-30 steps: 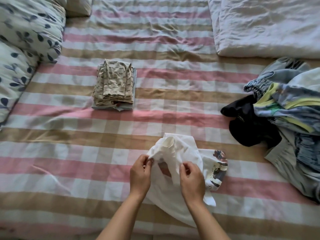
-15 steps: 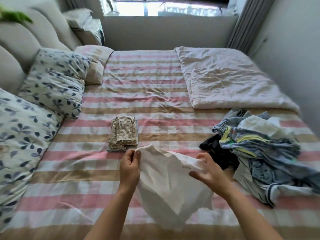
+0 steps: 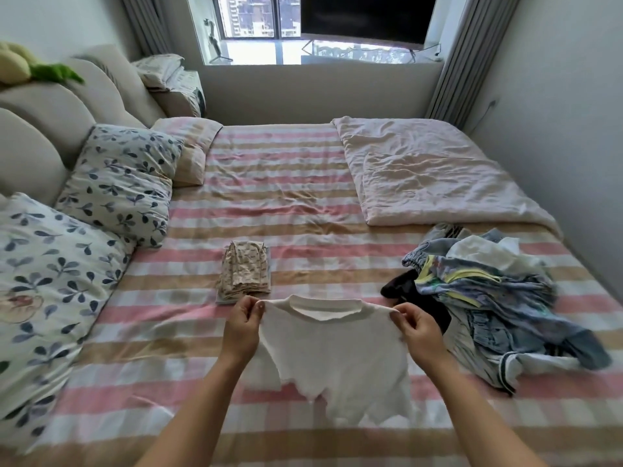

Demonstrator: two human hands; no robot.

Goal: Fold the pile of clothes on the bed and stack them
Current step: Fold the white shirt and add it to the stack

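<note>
Striped sheets cover the bed (image 3: 286, 210), which runs from me to a window (image 3: 256, 28) in the far wall. Leaf-print pillows (image 3: 121, 183) line the left side and a pale quilt (image 3: 431, 173) lies over the far right corner.

At near centre I hold a white shirt (image 3: 333, 348) up by its shoulders, collar on top, body hanging down toward the sheet. My left hand (image 3: 241, 326) pinches the left shoulder seam between thumb and curled fingers, and my right hand (image 3: 419, 332) pinches the right shoulder the same way. The cloth is stretched fairly flat between them. I cannot tell whether the ragged lower edge touches the bed.

Just beyond my left hand sits the stack (image 3: 245, 273): a beige printed item folded on top, with a thin pale edge of something showing beneath it. So I judge that only a couple of pieces are done.

Right of the shirt lies the pile (image 3: 488, 298), unfolded and tangled. I can make out denim, a striped garment, some white cloth and a black piece (image 3: 409, 294) at its left edge, near my right hand. I cannot count them exactly.

By my reading, the task is in its early part. This shirt is spread for folding but not yet laid down or creased, and most of the clothes wait in the pile.
</note>
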